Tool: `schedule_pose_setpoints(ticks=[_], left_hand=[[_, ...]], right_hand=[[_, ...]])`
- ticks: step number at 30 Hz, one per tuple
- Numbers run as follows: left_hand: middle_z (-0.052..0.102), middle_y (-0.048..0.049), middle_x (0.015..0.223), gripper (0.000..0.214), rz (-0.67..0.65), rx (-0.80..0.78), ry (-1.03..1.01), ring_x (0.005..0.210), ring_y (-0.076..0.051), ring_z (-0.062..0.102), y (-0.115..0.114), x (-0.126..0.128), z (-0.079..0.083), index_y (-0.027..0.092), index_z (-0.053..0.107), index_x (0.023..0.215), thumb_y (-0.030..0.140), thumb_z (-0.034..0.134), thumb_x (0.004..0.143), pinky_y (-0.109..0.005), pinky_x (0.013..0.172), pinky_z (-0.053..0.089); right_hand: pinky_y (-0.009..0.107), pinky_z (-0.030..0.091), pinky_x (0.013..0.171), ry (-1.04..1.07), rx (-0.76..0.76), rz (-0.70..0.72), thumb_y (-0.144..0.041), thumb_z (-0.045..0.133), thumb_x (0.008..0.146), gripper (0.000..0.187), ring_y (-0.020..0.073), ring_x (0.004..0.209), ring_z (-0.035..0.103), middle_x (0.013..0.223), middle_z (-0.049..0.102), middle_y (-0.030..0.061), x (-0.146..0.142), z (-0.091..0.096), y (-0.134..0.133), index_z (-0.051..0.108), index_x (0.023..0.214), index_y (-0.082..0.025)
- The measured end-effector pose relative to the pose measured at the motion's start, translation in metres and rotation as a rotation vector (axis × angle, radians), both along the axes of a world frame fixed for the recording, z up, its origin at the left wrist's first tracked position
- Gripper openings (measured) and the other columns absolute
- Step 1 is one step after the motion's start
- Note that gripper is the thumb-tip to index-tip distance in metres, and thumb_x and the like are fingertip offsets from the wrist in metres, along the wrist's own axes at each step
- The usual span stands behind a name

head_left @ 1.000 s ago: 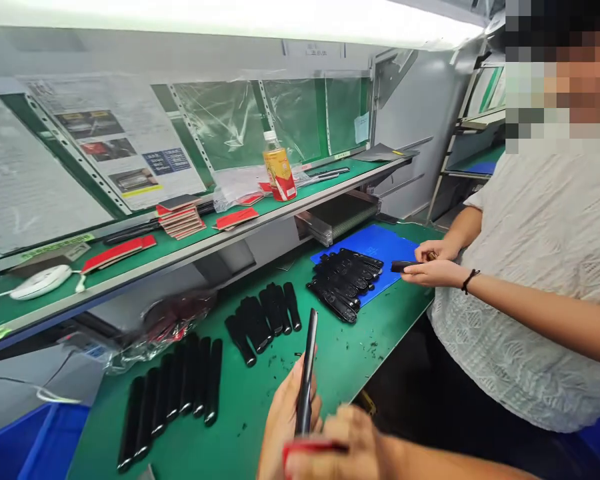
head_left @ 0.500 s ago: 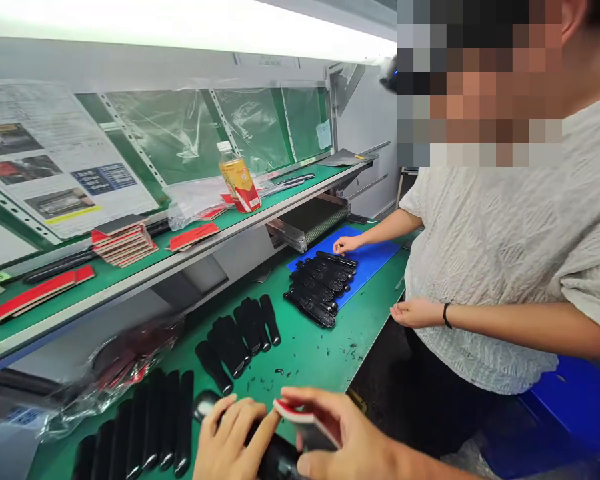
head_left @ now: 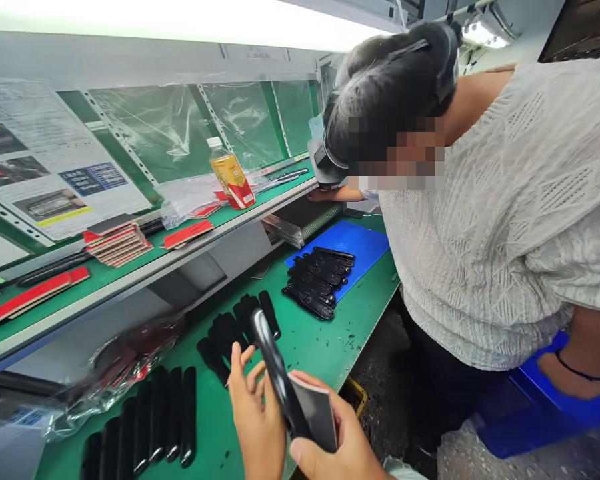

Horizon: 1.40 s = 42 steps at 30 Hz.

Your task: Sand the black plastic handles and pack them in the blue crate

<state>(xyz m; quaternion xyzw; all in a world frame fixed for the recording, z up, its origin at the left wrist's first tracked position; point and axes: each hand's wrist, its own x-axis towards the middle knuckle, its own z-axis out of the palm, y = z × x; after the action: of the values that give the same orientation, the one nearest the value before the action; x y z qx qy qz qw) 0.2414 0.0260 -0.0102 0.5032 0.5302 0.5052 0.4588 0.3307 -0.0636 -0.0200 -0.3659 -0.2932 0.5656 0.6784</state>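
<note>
A glossy black elongated part (head_left: 275,363) is tilted upward in front of me. My right hand (head_left: 347,433) grips its lower end with the thumb, and also holds a grey flat pad (head_left: 316,407) with a reddish edge against the part's side. Beside the part, my left hand (head_left: 257,410) has its fingers raised and apart. The part passes close in front of those fingers; whether they touch it I cannot tell. Several matching black parts (head_left: 163,413) lie in a row at lower left, and another group (head_left: 225,337) lies behind my hands.
Further back, black molded pieces (head_left: 317,280) rest on a blue sheet (head_left: 367,243). A shelf (head_left: 260,213) carries a drink bottle (head_left: 233,177) and a stack of red-edged pads (head_left: 117,243). At right, a co-worker (head_left: 480,233) leans over the green bench (head_left: 350,340).
The black part has been raised and turned upright, and my left fingers have loosened from around it. The co-worker has bent forward, one arm reaching toward the shelf, the other lowered.
</note>
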Motion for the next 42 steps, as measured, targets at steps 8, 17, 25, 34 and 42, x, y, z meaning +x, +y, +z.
schedule_pose_setpoints(ticks=[8, 17, 25, 34, 42], left_hand=[[0.044, 0.0071, 0.06, 0.039, -0.036, -0.425, -0.49, 0.045, -0.005, 0.042, -0.015, 0.001, 0.02, 0.019, 0.057, 0.082, 0.054, 0.073, 0.081, -0.017, 0.043, 0.038], [0.024, 0.0122, 0.054, 0.047, -0.2, -0.64, -0.575, 0.04, -0.003, 0.02, -0.026, -0.001, 0.034, 0.02, 0.06, 0.105, 0.058, 0.073, 0.08, -0.013, 0.036, 0.016], [0.044, 0.0063, 0.047, 0.058, -0.525, -0.601, -0.529, 0.037, -0.005, 0.034, -0.053, -0.037, 0.026, 0.015, 0.069, 0.112, 0.06, 0.075, 0.076, -0.015, 0.035, 0.023], [0.069, -0.0074, 0.109, 0.05, -0.564, 0.458, 0.878, 0.099, -0.028, 0.062, -0.019, -0.06, 0.024, 0.036, 0.054, 0.14, 0.021, 0.058, 0.093, -0.048, 0.09, 0.046], [0.051, -0.0107, 0.134, 0.064, -0.174, 0.901, 0.914, 0.129, -0.028, 0.045, -0.011, -0.024, 0.01, 0.034, 0.043, 0.146, 0.006, 0.056, 0.09, -0.052, 0.11, 0.032]], right_hand=[[0.042, 0.043, 0.111, -0.73, 0.306, -0.21, -0.063, 0.052, 0.091, 0.066, 0.0277, 0.133, 0.051, 0.145, 0.047, 0.0154, 0.02, -0.007, -0.002, 0.046, 0.146, -0.026], [0.029, 0.041, 0.058, -1.437, 1.334, -0.092, -0.023, 0.056, 0.093, 0.021, 0.013, 0.077, 0.055, 0.084, 0.076, -0.0034, 0.019, -0.019, -0.004, 0.072, 0.08, -0.025], [0.042, 0.044, 0.09, -0.97, 0.361, -0.136, -0.05, 0.043, 0.1, 0.041, 0.0224, 0.096, 0.062, 0.12, 0.073, 0.0073, 0.105, 0.001, 0.107, 0.068, 0.124, -0.027], [0.029, 0.048, 0.101, -0.301, 0.181, 0.171, -0.044, 0.072, 0.085, 0.055, 0.0179, 0.117, 0.06, 0.13, 0.062, 0.0044, 0.04, 0.014, 0.013, 0.054, 0.136, -0.034], [0.022, 0.056, 0.083, -0.402, 0.343, -0.326, -0.019, 0.067, 0.087, 0.052, 0.0132, 0.093, 0.064, 0.107, 0.063, 0.0016, -0.004, 0.01, 0.002, 0.054, 0.133, -0.037]])
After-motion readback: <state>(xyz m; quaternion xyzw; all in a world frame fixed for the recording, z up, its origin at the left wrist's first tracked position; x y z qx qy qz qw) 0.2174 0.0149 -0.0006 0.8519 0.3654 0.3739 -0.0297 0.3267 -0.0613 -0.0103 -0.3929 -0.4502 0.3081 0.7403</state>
